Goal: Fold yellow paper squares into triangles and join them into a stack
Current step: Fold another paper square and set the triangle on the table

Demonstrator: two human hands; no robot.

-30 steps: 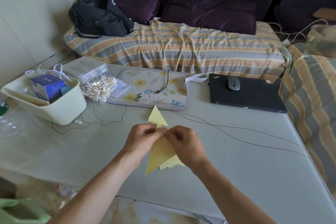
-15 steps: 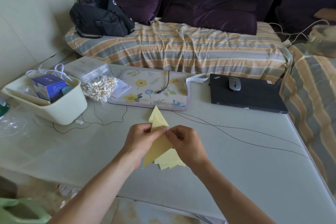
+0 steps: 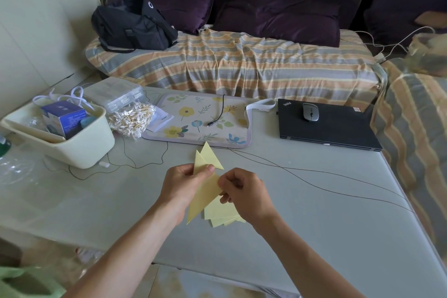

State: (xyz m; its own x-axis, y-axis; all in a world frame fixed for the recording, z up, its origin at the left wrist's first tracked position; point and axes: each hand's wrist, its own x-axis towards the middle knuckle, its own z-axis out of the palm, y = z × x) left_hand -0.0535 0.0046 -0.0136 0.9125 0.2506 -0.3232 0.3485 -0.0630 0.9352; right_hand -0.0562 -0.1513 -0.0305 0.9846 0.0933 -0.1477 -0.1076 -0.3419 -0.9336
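Between my two hands: a folded yellow triangle [image 3: 204, 195], long and narrow, tilted with its lower tip pointing down toward my left forearm.
Left hand [image 3: 180, 185]: I see its fingers curled round the upper part of that triangle, thumb pressed on the paper's face; a second small yellow point [image 3: 199, 161] sticks up just above the thumb (same piece or another, I cannot tell).
Right hand [image 3: 246, 192]: fingers bent inward, fingertips pinching the triangle's right corner; how tightly, I cannot tell, since the knuckles hide the tips.
Under the right-hand fingers: a fanned pile of yellow paper squares [image 3: 221, 213] lies flat on the surface [image 3: 314, 225], its corners poking out below my right wrist.
Just beyond the left-hand fingers: another folded triangle [image 3: 211, 156] lies on the surface, its tip pointing away from me, partly behind the small point.
Farther beyond the fingers: a floral mat [image 3: 200, 121] with a short black cable [image 3: 217, 113] across it.
Beyond and right of the right-hand fingers: a closed black laptop [image 3: 338, 128] with a grey mouse [image 3: 310, 112] on its lid; thin dark wires [image 3: 326, 189] run across the surface between it and my hand.
Beyond and left of the left-hand fingers: a cream tub [image 3: 79, 143] holding a blue box [image 3: 63, 118], and beside it a clear bag of cotton swabs [image 3: 131, 118].
Far side, past the surface: a sofa with a striped cover [image 3: 242, 63] and a black bag [image 3: 133, 26] (well apart from my hands).
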